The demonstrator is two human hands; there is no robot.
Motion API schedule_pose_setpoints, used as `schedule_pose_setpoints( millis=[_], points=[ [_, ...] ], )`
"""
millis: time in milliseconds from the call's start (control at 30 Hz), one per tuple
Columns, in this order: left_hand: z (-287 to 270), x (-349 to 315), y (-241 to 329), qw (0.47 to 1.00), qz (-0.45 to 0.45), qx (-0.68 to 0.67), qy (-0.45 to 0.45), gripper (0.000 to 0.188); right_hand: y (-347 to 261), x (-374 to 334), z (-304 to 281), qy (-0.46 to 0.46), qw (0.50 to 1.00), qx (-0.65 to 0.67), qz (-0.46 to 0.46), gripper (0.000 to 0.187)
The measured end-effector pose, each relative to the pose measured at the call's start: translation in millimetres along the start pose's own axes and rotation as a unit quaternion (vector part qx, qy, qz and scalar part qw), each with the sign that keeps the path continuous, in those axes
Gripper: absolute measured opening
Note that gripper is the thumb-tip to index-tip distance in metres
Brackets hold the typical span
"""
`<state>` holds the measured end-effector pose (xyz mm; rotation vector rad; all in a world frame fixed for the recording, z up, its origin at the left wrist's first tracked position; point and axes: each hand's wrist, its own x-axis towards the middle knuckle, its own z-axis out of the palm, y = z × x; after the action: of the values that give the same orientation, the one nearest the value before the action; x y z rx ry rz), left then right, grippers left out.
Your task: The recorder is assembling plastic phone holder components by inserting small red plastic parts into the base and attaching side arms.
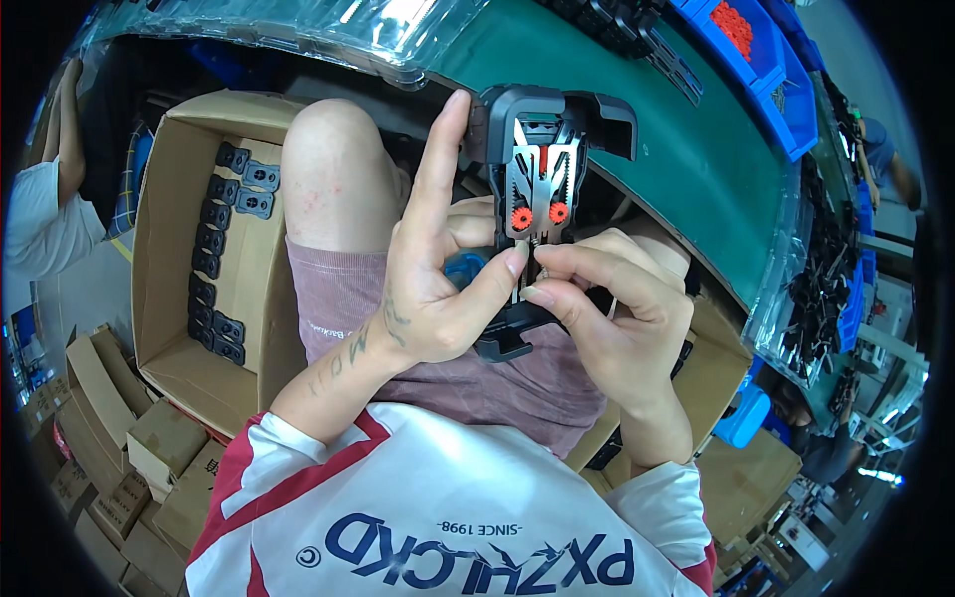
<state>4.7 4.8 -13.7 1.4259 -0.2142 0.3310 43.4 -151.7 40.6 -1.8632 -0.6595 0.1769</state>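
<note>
A black phone holder [542, 184] with clamp arms stands over my lap, its inner works exposed: a bare metal plate, toothed strips and two small orange gears [523, 218]. My left hand [433, 279] is closed round its left side, the index finger stretched up along the edge and the thumb pressing near the middle below the gears. At the lower middle of the holder my right hand [632, 318] makes a pinch with thumb and index finger. What lies between those fingertips is too small to make out; a thin coil like a spring shows beside them.
Left of my knee, a cardboard box [274, 214] holds several black plates [254, 202]. Ahead stretches a green worktable [686, 189] with blue bins [776, 85], one with orange parts. Another box [721, 363] is at my right, and cartons [169, 438] are stacked lower left. Other people sit nearby.
</note>
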Motion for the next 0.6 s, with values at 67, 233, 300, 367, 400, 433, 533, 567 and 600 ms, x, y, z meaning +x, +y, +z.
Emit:
schedule_pose_setpoints(
  millis=[67,233,300,367,400,433,533,567,600],
  points=[
    [0,0,0,1.000,0.003,0.012,-0.004,0.094,1,0,-1,-0.002,1.000,-0.005,-0.008,0.024],
    [1,1,3,1.000,0.000,0.011,0.002,0.094,-4,2,-3,0.004,0.999,-0.006,-0.033,0.022],
    [4,0,10,0.997,-0.033,-0.066,0.038,0.093,7,0,-13,0.049,0.998,0.037,-0.023,0.025],
    [5,0,15,0.992,-0.050,-0.105,0.052,0.093,17,-3,-19,0.095,0.992,0.080,-0.010,0.027],
    [5,1,18,0.989,-0.066,-0.120,0.048,0.093,21,-3,-21,0.068,0.984,0.158,0.047,0.029],
    [4,1,22,0.986,-0.082,-0.135,0.044,0.093,24,-3,-23,0.040,0.966,0.235,0.103,0.030],
    [4,2,27,0.979,-0.117,-0.166,0.035,0.094,35,-4,-24,-0.015,0.900,0.382,0.211,0.034],
    [5,3,29,0.978,-0.119,-0.170,0.035,0.094,40,-5,-22,-0.025,0.891,0.401,0.210,0.036],
    [6,3,29,0.977,-0.121,-0.174,0.035,0.094,45,-5,-20,-0.036,0.883,0.419,0.209,0.037]
  ],
)
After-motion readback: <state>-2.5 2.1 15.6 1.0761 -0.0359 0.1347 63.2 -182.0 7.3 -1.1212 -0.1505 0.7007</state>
